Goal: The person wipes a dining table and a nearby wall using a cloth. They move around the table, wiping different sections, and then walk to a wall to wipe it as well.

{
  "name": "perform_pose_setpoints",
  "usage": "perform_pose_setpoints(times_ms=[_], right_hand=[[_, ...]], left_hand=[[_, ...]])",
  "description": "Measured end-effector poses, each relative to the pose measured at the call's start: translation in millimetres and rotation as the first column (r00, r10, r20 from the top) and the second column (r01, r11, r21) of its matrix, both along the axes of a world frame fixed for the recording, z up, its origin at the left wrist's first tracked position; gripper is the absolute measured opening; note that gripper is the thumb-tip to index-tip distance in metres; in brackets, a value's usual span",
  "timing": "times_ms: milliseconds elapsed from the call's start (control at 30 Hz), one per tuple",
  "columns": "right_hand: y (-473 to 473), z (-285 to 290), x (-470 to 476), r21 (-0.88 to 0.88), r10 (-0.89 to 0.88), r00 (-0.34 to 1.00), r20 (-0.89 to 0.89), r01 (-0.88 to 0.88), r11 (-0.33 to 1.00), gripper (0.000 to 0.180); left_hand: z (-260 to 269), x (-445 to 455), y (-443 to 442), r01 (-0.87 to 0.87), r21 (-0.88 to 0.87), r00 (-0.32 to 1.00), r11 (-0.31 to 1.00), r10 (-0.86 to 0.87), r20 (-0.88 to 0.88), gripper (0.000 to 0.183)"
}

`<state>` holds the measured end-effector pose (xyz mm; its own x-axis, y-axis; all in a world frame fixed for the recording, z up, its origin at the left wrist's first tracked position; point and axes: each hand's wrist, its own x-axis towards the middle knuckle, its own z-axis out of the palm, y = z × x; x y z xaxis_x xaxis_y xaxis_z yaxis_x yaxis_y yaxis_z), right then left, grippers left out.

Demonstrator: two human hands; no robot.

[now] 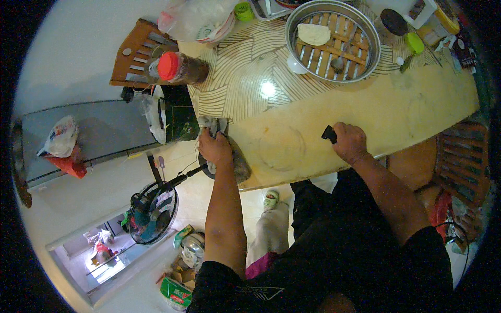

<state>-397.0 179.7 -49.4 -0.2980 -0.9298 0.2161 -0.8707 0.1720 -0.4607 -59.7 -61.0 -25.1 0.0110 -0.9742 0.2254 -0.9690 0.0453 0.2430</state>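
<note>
My left hand [215,148] grips a grey cloth [217,124] at the left edge of the yellowish table [282,156]. Closed in a fist over the table's near side, my right hand [349,141] holds a small black object [329,134] whose kind I cannot tell. Farther back stands a round metal steamer [289,39] with a slatted wooden rack [332,51]. On the rack lie a pale folded piece of dough [314,34] and a spoon [337,64]. A jar with a red lid [169,65] is at the table's left rim.
Plastic-wrapped bowls [215,33] are at the back left; containers [430,31] crowd the back right. A standing fan [154,213] is on the left, with wooden chairs [133,51] behind it and at right [462,160]. Another person's slippered foot [271,198] shows below the table.
</note>
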Motion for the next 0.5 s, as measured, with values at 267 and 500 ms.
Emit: perform_pose_setpoints(times_ms=[267,500], right_hand=[[-3,8,2,-0.046,-0.017,1.000,0.001,0.017,0.999,0.018],[-1,3,0,0.029,0.001,0.999,0.040,-0.003,1.000,0.020]], left_hand=[[-16,-33,-29,0.044,0.078,0.986,0.996,-0.031,-0.163,0.040],[-23,-88,-40,0.236,0.023,0.935,0.972,-0.220,-0.278,0.035]])
